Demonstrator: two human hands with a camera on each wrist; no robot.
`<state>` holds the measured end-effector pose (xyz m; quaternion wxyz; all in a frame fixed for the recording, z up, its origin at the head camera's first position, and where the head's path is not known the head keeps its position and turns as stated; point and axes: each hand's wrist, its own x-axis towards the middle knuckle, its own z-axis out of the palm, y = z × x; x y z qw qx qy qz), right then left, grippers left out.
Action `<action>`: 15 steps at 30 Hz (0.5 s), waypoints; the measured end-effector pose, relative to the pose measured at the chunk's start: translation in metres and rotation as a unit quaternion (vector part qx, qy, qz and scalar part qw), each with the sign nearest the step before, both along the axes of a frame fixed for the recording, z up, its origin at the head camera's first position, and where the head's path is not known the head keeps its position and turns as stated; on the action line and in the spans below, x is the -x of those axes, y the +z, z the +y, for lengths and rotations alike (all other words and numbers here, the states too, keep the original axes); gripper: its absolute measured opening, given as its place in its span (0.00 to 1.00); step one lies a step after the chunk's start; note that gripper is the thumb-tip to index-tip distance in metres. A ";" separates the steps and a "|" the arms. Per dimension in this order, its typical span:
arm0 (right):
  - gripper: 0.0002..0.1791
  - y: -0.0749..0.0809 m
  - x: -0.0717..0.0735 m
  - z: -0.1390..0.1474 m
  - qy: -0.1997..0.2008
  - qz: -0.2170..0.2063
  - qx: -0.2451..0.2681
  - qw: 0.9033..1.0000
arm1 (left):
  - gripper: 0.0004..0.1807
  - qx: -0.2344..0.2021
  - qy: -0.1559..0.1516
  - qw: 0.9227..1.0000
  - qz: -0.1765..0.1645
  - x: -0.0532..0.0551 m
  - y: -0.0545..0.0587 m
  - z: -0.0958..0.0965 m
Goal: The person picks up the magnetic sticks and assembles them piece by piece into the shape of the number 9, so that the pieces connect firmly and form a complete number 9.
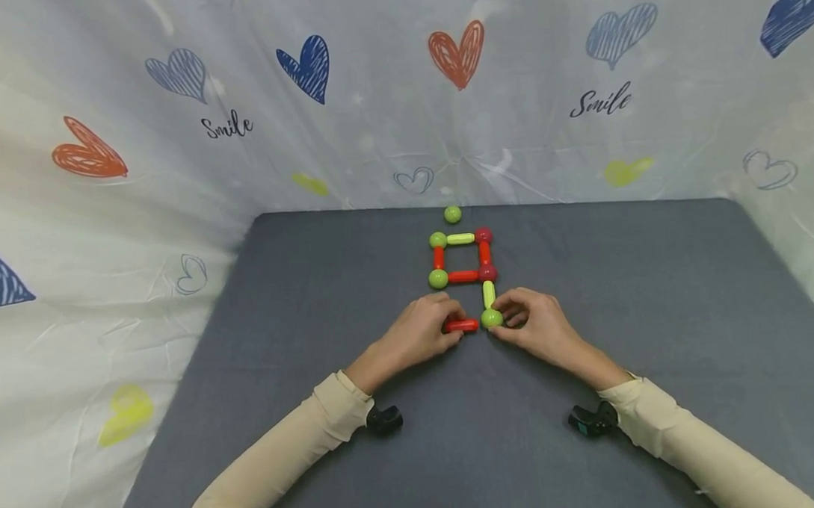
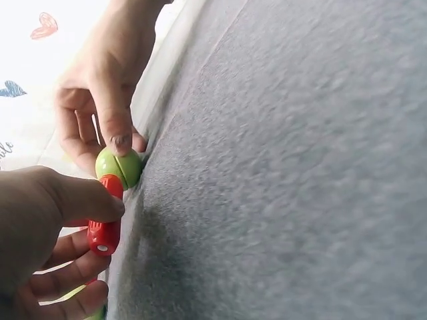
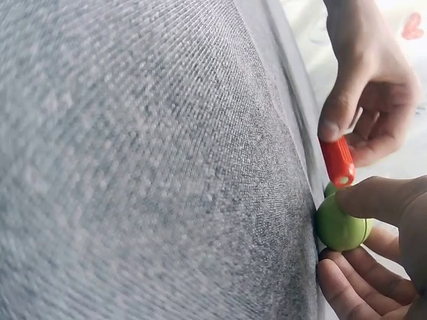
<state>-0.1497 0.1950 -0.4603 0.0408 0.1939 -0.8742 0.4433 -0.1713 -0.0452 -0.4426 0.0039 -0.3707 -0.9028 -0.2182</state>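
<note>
My left hand [image 1: 423,324] pinches a red rod [image 1: 462,325] between thumb and fingers, low over the table. Its free end points at a green ball [image 1: 492,318], which my right hand [image 1: 537,326] holds between thumb and fingers. In the head view a narrow gap shows between rod and ball. A yellow-green rod [image 1: 489,294] runs from that ball up to a dark red ball [image 1: 488,272], the near right corner of a square of rods and balls. In the right wrist view the red rod [image 3: 338,161] shows a pale tip near the green ball [image 3: 341,223].
The square's other corners are a green ball [image 1: 438,278], another green ball [image 1: 438,240] and a red ball [image 1: 483,236]. One loose green ball [image 1: 453,214] lies by the far edge of the grey table [image 1: 300,287]. A white curtain [image 1: 375,120] with printed hearts hangs behind.
</note>
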 end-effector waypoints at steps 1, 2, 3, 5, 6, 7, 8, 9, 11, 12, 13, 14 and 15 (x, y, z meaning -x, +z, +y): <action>0.18 0.000 0.000 0.000 0.002 0.000 0.001 1.000 | 0.07 -0.002 0.000 1.000 0.000 0.001 0.000 0.001; 0.18 -0.001 0.000 0.000 0.003 0.001 0.001 1.000 | 0.07 -0.005 0.000 1.000 -0.002 0.003 0.000 0.001; 0.18 -0.001 0.000 0.000 0.004 0.001 0.002 1.000 | 0.07 -0.008 -0.001 1.000 -0.002 0.004 0.000 0.002; 0.18 0.000 0.001 0.000 0.006 0.002 0.004 1.000 | 0.07 -0.012 0.000 1.000 -0.001 0.006 0.001 0.003; 0.18 0.000 0.001 0.000 0.006 0.003 0.004 1.000 | 0.06 -0.013 0.000 1.000 -0.002 0.006 0.001 0.004; 0.18 0.000 0.002 0.000 0.007 0.002 0.005 1.000 | 0.06 -0.014 0.001 1.000 -0.002 0.007 0.001 0.004; 0.18 0.000 0.002 0.000 0.007 0.001 0.005 1.000 | 0.06 -0.013 0.001 1.000 -0.003 0.007 0.001 0.005; 0.18 0.001 0.002 0.000 0.007 0.000 0.005 1.000 | 0.06 -0.011 0.002 1.000 -0.004 0.007 0.001 0.005; 0.18 0.001 0.002 0.000 0.008 -0.002 0.005 1.000 | 0.06 -0.007 0.005 1.000 -0.010 0.007 0.002 0.006; 0.18 0.000 0.002 0.000 0.008 -0.003 0.005 1.000 | 0.06 -0.006 0.005 1.000 -0.013 0.007 0.002 0.006; 0.18 0.001 0.002 0.000 0.008 -0.004 0.005 1.000 | 0.06 -0.004 0.006 1.000 -0.014 0.007 0.001 0.006; 0.18 0.000 0.001 0.001 0.007 -0.004 0.005 1.000 | 0.06 -0.004 0.007 1.000 -0.015 0.007 0.001 0.006; 0.18 0.001 0.001 0.001 0.007 -0.004 0.005 1.000 | 0.07 -0.005 0.007 1.000 -0.013 0.007 0.001 0.007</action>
